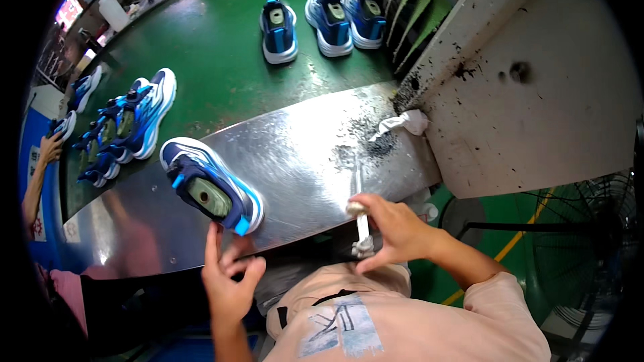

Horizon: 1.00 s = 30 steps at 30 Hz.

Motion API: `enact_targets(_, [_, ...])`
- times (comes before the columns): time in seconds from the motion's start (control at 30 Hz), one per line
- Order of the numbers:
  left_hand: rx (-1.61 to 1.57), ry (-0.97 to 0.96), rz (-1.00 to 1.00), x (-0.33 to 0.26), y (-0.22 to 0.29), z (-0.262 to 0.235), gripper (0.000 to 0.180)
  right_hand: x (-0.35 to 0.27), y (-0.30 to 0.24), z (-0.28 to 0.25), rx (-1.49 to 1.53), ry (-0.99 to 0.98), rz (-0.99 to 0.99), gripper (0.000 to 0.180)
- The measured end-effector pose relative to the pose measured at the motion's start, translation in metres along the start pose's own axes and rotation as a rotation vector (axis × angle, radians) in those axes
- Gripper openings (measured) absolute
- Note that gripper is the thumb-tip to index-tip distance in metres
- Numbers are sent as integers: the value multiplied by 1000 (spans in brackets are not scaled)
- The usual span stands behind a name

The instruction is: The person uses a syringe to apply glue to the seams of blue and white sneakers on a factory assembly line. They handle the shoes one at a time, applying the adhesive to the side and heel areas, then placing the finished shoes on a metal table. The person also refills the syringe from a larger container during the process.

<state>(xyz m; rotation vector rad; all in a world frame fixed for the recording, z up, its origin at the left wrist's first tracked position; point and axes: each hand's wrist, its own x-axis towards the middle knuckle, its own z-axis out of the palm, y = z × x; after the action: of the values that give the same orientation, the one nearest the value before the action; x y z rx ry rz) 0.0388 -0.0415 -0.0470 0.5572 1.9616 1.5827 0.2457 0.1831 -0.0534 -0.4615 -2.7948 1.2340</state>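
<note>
A blue and white sneaker (213, 188) rests on the metal edge of the bench, toe pointing away to the left. Inside it shows a green shoe last with a round hole. My left hand (231, 278) is just below its heel, fingers apart, the index fingertip at or very near the heel. Between the fingers of my right hand (399, 231) is a slim white stick-like tool (363, 226) with a lumpy greyish-white lower end. Its exact kind I cannot make out. It is over the bench's front edge.
More sneakers stand on the green belt (221, 67), grouped at left (127, 124) and far right (329, 23). A curtain of green strips (412, 10) hangs beside a stained pale panel (530, 87). A white rag (406, 123) lies by dark smears. A co-worker's hand (50, 147) touches a shoe; a fan (583, 248) stands right.
</note>
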Motion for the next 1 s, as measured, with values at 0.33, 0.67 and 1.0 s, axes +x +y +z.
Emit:
enact_targets(0.33, [1074,-627,856,154,94,-19,69,-6,-2,-12,858,29,175,95])
enact_targets(0.67, [851,-247,953,16,39,-11,20,-9,-10,-12,696,96,323,98])
enact_targets(1.0, [747,-150,996,1,3,-17,17,87,-98,-43,1489,-263,52,134])
